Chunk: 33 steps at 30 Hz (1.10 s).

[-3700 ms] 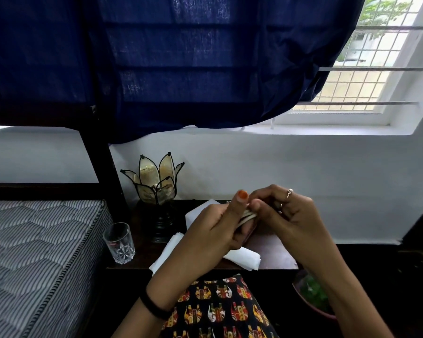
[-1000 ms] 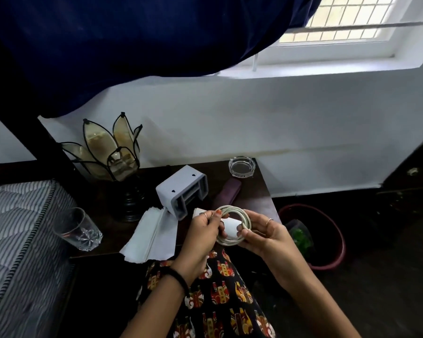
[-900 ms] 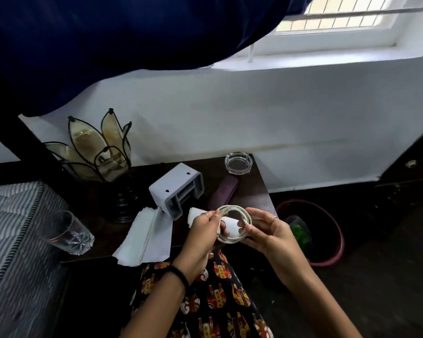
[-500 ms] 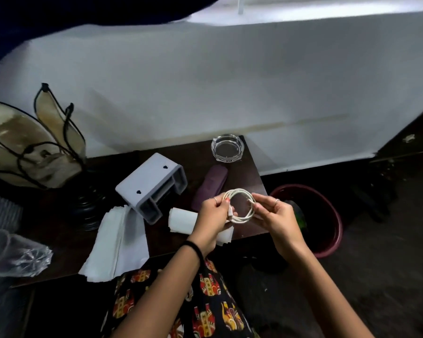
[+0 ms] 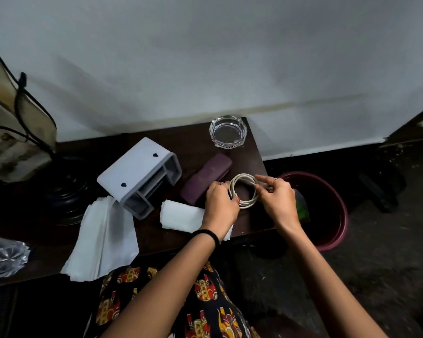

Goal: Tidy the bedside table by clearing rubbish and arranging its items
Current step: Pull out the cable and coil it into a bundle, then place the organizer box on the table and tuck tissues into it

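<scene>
A coiled white cable [image 5: 244,182] is held between both hands low over the right end of the dark bedside table [image 5: 156,236]. My left hand [image 5: 220,202] pinches the coil's left side and my right hand [image 5: 277,200] grips its right side. Beside them on the table lie a folded white paper [image 5: 181,217], a purple pouch [image 5: 206,178], a grey plastic holder on its side [image 5: 138,175], a stack of white tissues [image 5: 103,240] and a glass ashtray [image 5: 228,131].
A petal-shaped glass lamp [image 5: 12,123] stands at the table's left end, and a drinking glass [image 5: 4,256] shows at the left edge. A maroon bin [image 5: 327,211] with green rubbish sits on the floor right of the table. The white wall lies right behind.
The view has tilted down and closer to the table. Both hands have carried the coiled cable forward, from in front of the table edge to over its right end.
</scene>
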Tool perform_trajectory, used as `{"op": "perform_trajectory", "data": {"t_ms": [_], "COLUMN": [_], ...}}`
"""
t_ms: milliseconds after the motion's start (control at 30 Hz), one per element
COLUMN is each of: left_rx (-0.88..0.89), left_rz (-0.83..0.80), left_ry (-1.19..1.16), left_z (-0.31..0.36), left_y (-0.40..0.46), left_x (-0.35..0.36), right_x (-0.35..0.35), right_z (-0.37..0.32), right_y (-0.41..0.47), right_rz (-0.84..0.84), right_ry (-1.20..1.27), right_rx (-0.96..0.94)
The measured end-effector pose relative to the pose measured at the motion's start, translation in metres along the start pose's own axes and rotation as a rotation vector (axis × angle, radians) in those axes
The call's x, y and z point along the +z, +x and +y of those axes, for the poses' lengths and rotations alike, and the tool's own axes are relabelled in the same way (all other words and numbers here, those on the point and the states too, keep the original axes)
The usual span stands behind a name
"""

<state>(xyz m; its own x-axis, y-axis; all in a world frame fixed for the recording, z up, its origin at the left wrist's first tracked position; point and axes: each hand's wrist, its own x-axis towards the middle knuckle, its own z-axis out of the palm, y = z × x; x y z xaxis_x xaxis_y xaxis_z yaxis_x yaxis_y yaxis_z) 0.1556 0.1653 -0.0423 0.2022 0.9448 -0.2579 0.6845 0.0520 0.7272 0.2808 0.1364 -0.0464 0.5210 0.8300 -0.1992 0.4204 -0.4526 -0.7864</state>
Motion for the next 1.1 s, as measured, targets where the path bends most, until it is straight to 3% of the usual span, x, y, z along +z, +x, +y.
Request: {"op": "perform_trajectory", "data": {"t_ms": [200, 467, 600, 767, 900, 967, 1100], "left_rx": [0.016, 0.090, 0.156, -0.017, -0.234, -0.304, -0.285], "left_rz": [0.046, 0.044, 0.149, 0.375, 0.572, 0.598, 0.599], "left_ry": [0.054, 0.027, -0.022, -0.161, -0.400, -0.527, -0.617], "left_z": [0.005, 0.003, -0.008, -0.032, -0.044, -0.045, -0.050], "left_y": [-0.005, -0.022, -0.044, -0.076, -0.090, -0.091, -0.083], "left_x": [0.005, -0.012, -0.036, -0.070, -0.087, -0.090, -0.095], "right_x": [-0.001, -0.005, -0.008, -0.003, 0.024, 0.039, 0.068], "right_z": [-0.002, -0.007, -0.016, -0.049, -0.082, -0.097, -0.117], "right_y": [0.000, -0.003, -0.008, -0.022, -0.034, -0.039, -0.036], "right_rz": [0.037, -0.038, -0.043, -0.008, -0.123, -0.222, -0.343], "right_ry": [-0.078, -0.145, -0.225, -0.150, -0.140, -0.155, -0.167], "right_rx": [0.043, 0.022, -0.022, -0.185, -0.325, -0.320, -0.277]}}
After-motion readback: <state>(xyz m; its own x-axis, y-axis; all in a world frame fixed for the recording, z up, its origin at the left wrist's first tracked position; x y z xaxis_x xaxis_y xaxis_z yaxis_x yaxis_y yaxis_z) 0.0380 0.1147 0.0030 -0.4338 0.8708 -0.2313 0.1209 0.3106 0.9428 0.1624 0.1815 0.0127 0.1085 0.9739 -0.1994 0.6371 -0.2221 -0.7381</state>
